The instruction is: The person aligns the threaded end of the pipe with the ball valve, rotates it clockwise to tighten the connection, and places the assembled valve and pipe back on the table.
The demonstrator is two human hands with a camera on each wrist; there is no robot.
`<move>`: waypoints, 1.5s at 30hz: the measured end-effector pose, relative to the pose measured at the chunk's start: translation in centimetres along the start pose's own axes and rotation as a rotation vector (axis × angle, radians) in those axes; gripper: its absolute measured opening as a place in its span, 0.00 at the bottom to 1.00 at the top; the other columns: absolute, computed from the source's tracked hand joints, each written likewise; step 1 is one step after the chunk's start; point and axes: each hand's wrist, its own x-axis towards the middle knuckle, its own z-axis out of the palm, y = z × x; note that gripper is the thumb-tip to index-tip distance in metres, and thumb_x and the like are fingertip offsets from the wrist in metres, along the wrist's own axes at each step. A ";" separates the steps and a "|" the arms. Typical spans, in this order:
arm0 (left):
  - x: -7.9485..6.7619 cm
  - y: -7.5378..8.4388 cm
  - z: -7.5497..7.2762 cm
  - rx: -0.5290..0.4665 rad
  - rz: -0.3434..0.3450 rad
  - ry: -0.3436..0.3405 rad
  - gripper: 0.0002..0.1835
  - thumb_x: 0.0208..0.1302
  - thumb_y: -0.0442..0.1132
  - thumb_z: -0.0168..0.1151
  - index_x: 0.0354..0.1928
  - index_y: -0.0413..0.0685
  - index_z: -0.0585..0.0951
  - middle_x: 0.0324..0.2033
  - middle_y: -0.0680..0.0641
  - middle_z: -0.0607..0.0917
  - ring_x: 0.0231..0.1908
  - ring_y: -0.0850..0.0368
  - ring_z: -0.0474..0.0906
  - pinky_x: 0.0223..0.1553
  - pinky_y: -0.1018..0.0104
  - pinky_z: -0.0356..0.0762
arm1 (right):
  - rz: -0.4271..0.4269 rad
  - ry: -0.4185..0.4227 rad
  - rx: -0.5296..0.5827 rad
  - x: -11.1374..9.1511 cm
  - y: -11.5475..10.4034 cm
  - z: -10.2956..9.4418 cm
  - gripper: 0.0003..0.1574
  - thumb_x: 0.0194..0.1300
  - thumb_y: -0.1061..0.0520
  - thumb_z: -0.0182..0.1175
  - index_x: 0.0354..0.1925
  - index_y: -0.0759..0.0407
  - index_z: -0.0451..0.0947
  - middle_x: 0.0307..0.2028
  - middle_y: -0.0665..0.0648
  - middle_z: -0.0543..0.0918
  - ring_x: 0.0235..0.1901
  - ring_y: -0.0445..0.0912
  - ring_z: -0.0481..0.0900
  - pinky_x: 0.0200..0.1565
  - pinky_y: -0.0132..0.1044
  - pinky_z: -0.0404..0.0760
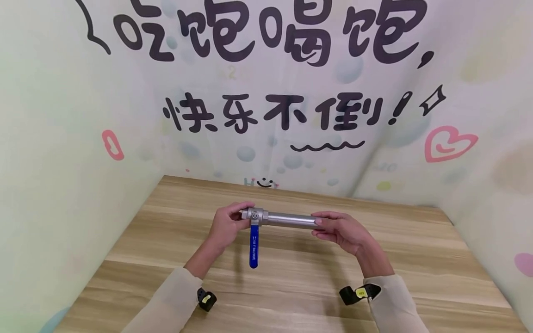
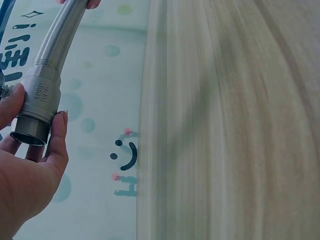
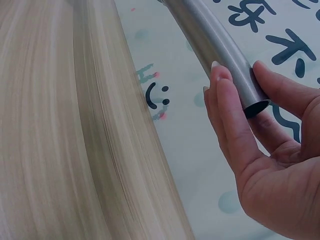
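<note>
A steel ball valve (image 1: 255, 214) with a blue lever handle (image 1: 254, 247) is joined to a straight metal pipe (image 1: 291, 219). My left hand (image 1: 226, 226) grips the valve's outer end between thumb and fingers; in the left wrist view the valve body (image 2: 42, 92) shows raised lettering and an open socket. At the pipe's far end, my right hand (image 1: 343, 230) holds the tube with thumb and fingers on opposite sides. The right wrist view shows that pipe end (image 3: 256, 107) as an open round mouth. Valve and pipe are held roughly level above the table, the lever pointing toward me.
Below is a wood-grain table (image 1: 270, 286), where the arms cast shadows. A printed white curtain (image 1: 266, 162) with dark characters stands behind its back edge, and pale walls (image 1: 54, 162) flank the sides. Each wrist wears a black camera mount (image 1: 360, 292).
</note>
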 end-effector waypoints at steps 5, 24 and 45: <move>0.0 0.0 0.0 0.001 0.001 0.001 0.21 0.53 0.20 0.66 0.50 0.41 0.84 0.48 0.40 0.82 0.42 0.50 0.78 0.40 0.68 0.84 | -0.008 0.003 -0.008 0.0 0.0 0.1 0.19 0.67 0.62 0.59 0.56 0.68 0.75 0.43 0.58 0.82 0.40 0.47 0.86 0.47 0.36 0.83; -0.1 0.0 0.0 -0.001 0.005 -0.006 0.22 0.54 0.20 0.66 0.52 0.40 0.83 0.50 0.38 0.82 0.43 0.49 0.78 0.40 0.69 0.83 | -0.001 0.006 -0.039 -0.2 -0.3 0.2 0.23 0.65 0.65 0.61 0.57 0.71 0.73 0.44 0.60 0.78 0.38 0.48 0.86 0.46 0.36 0.84; -0.1 0.0 0.1 0.000 -0.012 0.007 0.22 0.53 0.19 0.65 0.51 0.41 0.84 0.50 0.39 0.82 0.44 0.48 0.79 0.40 0.67 0.83 | -0.005 0.003 -0.015 0.2 -0.1 -0.1 0.21 0.67 0.62 0.60 0.55 0.71 0.75 0.42 0.59 0.83 0.38 0.47 0.86 0.46 0.36 0.84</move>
